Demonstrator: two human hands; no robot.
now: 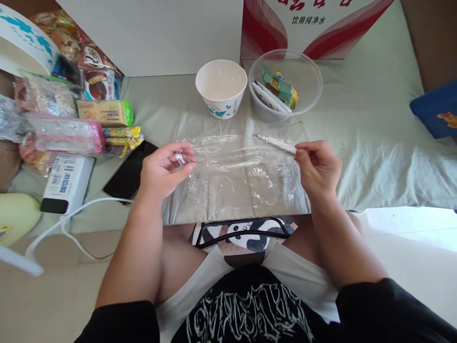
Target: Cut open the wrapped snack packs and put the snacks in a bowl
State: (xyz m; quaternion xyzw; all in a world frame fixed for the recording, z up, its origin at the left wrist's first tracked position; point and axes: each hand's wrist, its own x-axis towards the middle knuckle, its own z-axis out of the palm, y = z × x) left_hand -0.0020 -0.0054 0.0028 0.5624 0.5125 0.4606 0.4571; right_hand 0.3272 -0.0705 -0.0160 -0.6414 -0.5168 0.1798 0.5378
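I hold a clear plastic bag [235,171] stretched flat between both hands above the sheet-covered surface. My left hand [162,169] pinches its left top corner. My right hand [317,166] pinches its right top corner, close to a thin white packet [274,141] lying just behind the bag. Behind the bag stand a white paper bowl [221,88], which looks empty, and a clear plastic bowl [307,97] holding several small sachets [278,88].
A heap of wrapped snacks [71,100] fills the left side, with a white box [66,178], a black phone [130,174] and a white cable [71,221] beside it. A red-and-white carton [307,26] stands at the back. A blue object [437,112] lies far right.
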